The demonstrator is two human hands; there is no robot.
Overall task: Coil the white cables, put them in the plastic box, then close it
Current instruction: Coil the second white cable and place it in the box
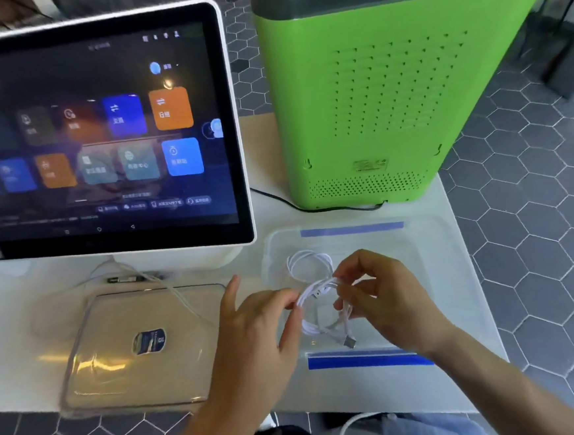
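Observation:
A clear plastic box (435,240) with blue strips on its near and far rims stands open on the white table. One coiled white cable (308,262) lies inside it at the back. Above the box, both hands hold a second white cable (318,288) bunched into loops, its plug end dangling down toward the box floor. My left hand (253,326) pinches the left end of the bundle with thumb and fingers, the index finger pointing up. My right hand (384,295) grips the right end with curled fingers. The clear lid (134,349) with a blue sticker lies flat to the left.
A white touchscreen monitor (100,129) stands at the back left, with thin wires (178,294) trailing over the lid. A tall green appliance (389,89) stands behind the box, a black cord (277,201) running from it. The table's right edge drops to a hexagon-tiled floor.

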